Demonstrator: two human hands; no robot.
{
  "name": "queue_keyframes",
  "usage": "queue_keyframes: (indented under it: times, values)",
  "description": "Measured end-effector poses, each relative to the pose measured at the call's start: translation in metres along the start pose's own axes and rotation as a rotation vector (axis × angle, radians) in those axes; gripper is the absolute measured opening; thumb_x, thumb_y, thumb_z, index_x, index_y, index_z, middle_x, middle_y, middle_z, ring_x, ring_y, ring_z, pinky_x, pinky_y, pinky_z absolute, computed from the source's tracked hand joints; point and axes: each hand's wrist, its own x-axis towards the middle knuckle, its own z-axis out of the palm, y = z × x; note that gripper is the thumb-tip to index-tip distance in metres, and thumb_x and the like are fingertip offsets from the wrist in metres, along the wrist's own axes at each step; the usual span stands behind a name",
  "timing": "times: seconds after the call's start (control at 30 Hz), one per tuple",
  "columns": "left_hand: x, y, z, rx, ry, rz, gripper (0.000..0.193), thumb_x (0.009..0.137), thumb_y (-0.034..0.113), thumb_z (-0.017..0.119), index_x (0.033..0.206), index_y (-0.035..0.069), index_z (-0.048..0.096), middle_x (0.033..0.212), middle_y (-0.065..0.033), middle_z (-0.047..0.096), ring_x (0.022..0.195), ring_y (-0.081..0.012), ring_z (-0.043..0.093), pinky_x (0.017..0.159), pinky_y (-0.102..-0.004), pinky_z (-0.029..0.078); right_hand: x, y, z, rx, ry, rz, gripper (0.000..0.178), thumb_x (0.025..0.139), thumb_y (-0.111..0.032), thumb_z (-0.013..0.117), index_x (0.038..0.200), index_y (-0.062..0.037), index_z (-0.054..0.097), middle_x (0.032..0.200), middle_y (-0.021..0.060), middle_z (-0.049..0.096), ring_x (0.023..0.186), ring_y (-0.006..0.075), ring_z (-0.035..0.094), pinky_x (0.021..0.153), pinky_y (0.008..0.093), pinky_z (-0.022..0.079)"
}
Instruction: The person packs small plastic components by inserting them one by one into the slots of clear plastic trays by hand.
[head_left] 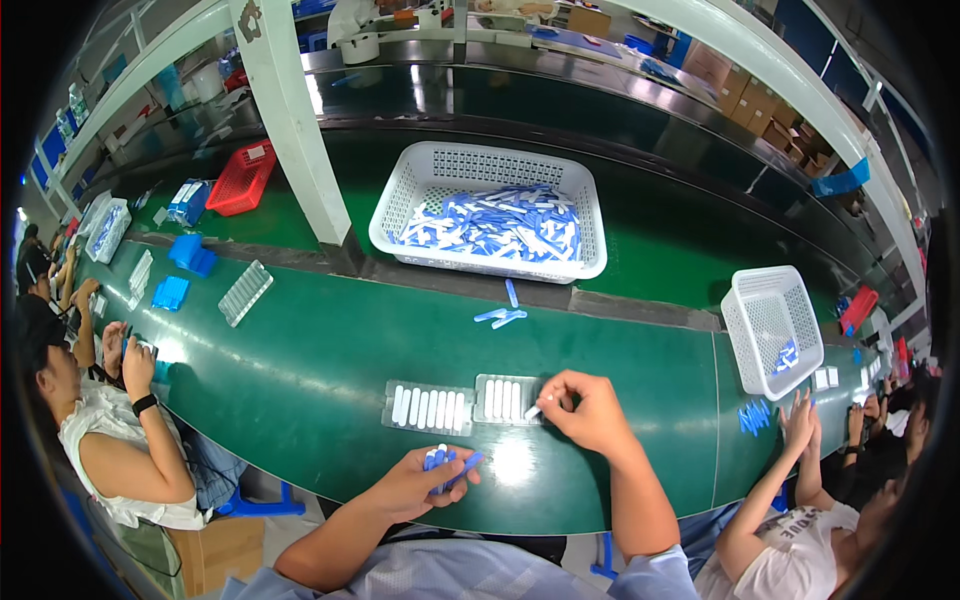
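My left hand (421,484) is closed around several small blue-and-white plastic sticks (437,459), low over the near part of the green table. My right hand (584,408) pinches one white stick (534,411) at the right end of a clear plastic tray (508,420). Several white sticks (502,398) stand side by side in that tray. Just left of it lies a second clear tray (428,428), with a row of white sticks (429,408) in it. What the right palm covers is hidden.
A large white basket (485,265) of blue and white sticks stands beyond the trays, and a few loose sticks (500,317) lie before it. A smaller white basket (740,330) is at right, a white post (290,130) at left. People work on both sides.
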Motion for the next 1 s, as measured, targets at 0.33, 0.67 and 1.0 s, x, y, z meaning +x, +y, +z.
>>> queue_keyframes:
  times: [0.33, 0.67, 1.0]
  values:
    - [-0.001, 0.002, 0.004, -0.038, 0.095, 0.017, 0.034, 0.107, 0.016, 0.056, 0.136, -0.003, 0.056, 0.110, -0.0116, 0.067, 0.079, -0.0139, 0.057, 0.054, -0.0232, 0.034, 0.005, -0.005, 0.017, -0.348, 0.240, -0.320, 0.026, 0.080, -0.015, 0.080, 0.104, -0.0096, 0.072, 0.073, 0.0006, 0.058, 0.069, 0.0197, 0.057, 0.072, 0.0345, 0.038]
    - [0.001, 0.004, 0.011, -0.001, 0.040, 0.038, 0.031, 0.107, 0.015, 0.056, 0.131, -0.003, 0.062, 0.109, -0.0110, 0.068, 0.079, -0.0132, 0.058, 0.053, -0.0224, 0.032, -0.017, -0.019, 0.060, 0.006, -0.064, -0.391, 0.011, 0.085, -0.015, 0.082, 0.093, -0.0081, 0.077, 0.069, -0.0021, 0.065, 0.060, 0.0098, 0.056, 0.064, 0.0283, 0.041]
    - [0.003, 0.011, 0.006, -0.026, 0.065, 0.027, 0.030, 0.107, 0.014, 0.057, 0.130, -0.004, 0.063, 0.107, -0.0104, 0.068, 0.075, -0.0124, 0.056, 0.052, -0.0231, 0.030, -0.003, 0.000, 0.012, 0.593, 0.376, 0.182, 0.019, 0.095, -0.014, 0.076, 0.081, -0.0015, 0.073, 0.060, -0.0007, 0.062, 0.048, 0.0019, 0.046, 0.046, 0.0207, 0.031]
